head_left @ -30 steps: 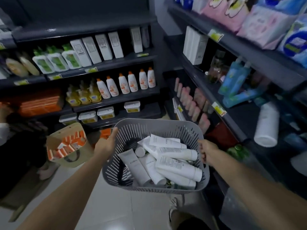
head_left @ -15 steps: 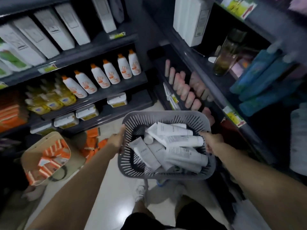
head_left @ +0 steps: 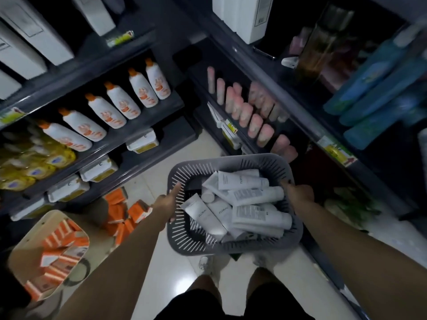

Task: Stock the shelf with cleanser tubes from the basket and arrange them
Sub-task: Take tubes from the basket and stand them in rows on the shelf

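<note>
At the far left, a beige basket [head_left: 25, 245] of orange boxes [head_left: 62, 248] sits on the floor, with more orange boxes [head_left: 120, 211] loose just beside it. Above them, white bottles with orange caps [head_left: 120, 105] stand in a row on the left shelf. The left hand [head_left: 167, 202] holds the left rim of the grey basket [head_left: 231, 158], thumb lying along the slotted wall and fingers curled under the edge. The cleanser tubes [head_left: 245, 199] lie piled inside this basket, held above the floor in front of the person's legs. The right hand [head_left: 300, 192] grips the right rim, fingers wrapped over it. Beyond, pink tubes [head_left: 245, 114] stand on the right shelf unit [head_left: 314, 137], and blue bottles [head_left: 374, 88] lean on the shelf above them.
</note>
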Action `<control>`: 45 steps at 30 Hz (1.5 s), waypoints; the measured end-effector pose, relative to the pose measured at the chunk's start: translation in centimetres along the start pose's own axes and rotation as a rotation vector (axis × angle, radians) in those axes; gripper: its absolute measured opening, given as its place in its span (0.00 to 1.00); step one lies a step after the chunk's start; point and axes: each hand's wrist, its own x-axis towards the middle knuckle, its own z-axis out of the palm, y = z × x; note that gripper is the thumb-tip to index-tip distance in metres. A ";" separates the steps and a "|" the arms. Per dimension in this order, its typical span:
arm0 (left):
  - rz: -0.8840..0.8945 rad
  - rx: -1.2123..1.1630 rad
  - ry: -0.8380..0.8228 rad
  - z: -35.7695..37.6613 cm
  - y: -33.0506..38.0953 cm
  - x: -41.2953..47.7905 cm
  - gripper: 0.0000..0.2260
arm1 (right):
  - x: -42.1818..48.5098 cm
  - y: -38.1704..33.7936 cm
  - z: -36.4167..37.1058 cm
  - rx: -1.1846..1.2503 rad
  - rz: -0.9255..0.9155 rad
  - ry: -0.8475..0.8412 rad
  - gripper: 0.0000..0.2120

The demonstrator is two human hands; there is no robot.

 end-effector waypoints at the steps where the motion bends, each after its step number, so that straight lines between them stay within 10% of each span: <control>1: 0.009 -0.005 -0.003 0.0 0.0 0.2 0.44 | 0.0 0.1 0.0 0.011 -0.001 0.009 0.26; 21: 0.088 0.014 0.142 3.1 -0.5 -0.8 0.24 | -0.2 1.5 -1.2 -0.098 0.008 -0.011 0.27; 27: 0.452 0.263 0.571 4.8 -0.7 -3.4 0.27 | -3.4 0.3 -0.5 -0.555 -0.516 0.367 0.24; 31: 0.674 0.573 0.587 6.7 -1.8 -3.9 0.19 | -4.8 0.2 1.5 -0.683 -0.682 -0.080 0.06; 36: 0.041 0.169 0.014 11.2 -3.0 -2.9 0.35 | -5.1 3.8 2.9 -1.163 -0.645 -0.367 0.23; 45: -0.160 -0.327 -0.024 14.6 -4.9 1.3 0.42 | -4.0 5.8 3.2 -1.326 -0.763 -0.279 0.29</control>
